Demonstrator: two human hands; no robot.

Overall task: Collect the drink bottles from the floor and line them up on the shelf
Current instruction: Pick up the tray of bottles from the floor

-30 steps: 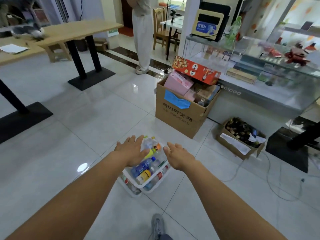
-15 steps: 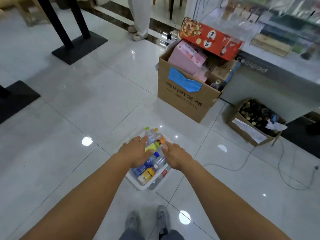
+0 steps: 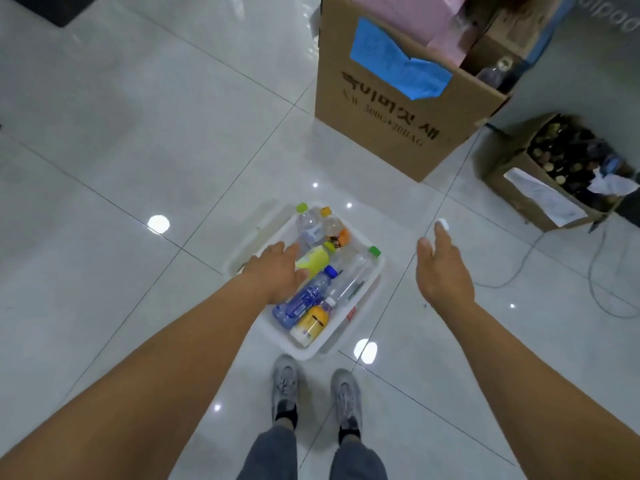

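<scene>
Bottles (image 3: 306,301): six, lying in one white bin (image 3: 311,353) on the floor (image 3: 138,168), middle of the frame, with green, orange, blue and white caps.
Left hand (image 3: 277,271): fingers loosely straight, touching the yellow bottle (image 3: 313,259).
Right hand (image 3: 441,268): fingers spread wide, holding nothing, right of the bin.
Boxes (image 3: 381,109): two, upper right.

I count six drink bottles (image 3: 313,259) lying on their sides, packed together in a white bin (image 3: 308,355) on the floor: two clear, one blue, one yellow-green, two orange-toned.
</scene>
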